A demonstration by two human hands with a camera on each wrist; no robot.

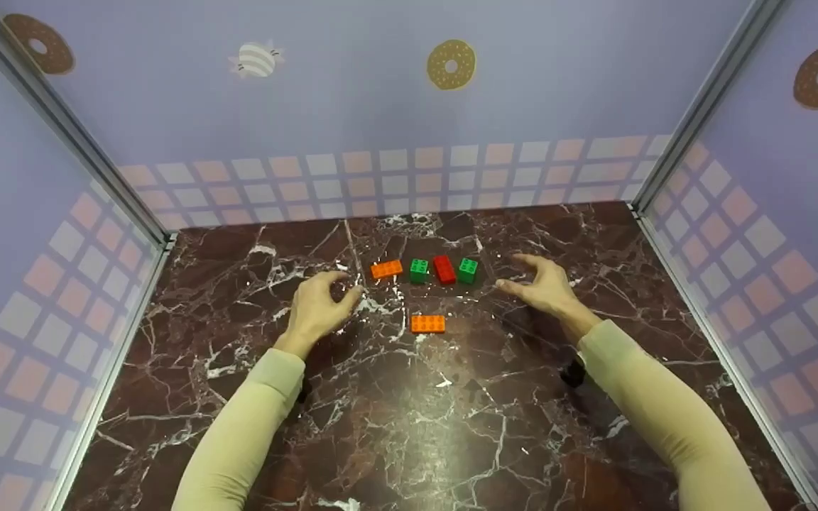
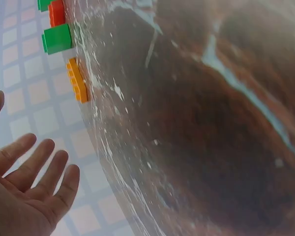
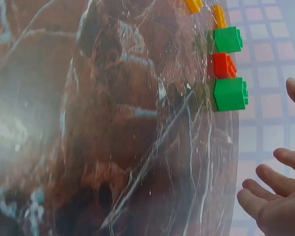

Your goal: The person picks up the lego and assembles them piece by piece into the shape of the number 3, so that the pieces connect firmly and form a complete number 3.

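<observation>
In the head view, a loose row of toy bricks lies toward the back of the table: an orange brick (image 1: 386,270), a green brick (image 1: 419,270), a red brick (image 1: 444,270) and a second green brick (image 1: 468,270). Another orange brick (image 1: 428,324) lies nearer the front. My left hand (image 1: 320,304) is just left of the row, fingers spread and relaxed, holding nothing. Beyond the row's right end, my right hand (image 1: 542,285) is likewise relaxed, thumb and fingers apart. Both wrist views show the palms with nothing in them, the left hand (image 2: 32,184) and right hand (image 3: 278,191) apart from the bricks.
The dark marbled table (image 1: 409,426) is shiny and reflects light in front. A patterned back wall (image 1: 352,106) and two side walls (image 1: 771,213) enclose it, with metal rails (image 1: 118,184) along the corners.
</observation>
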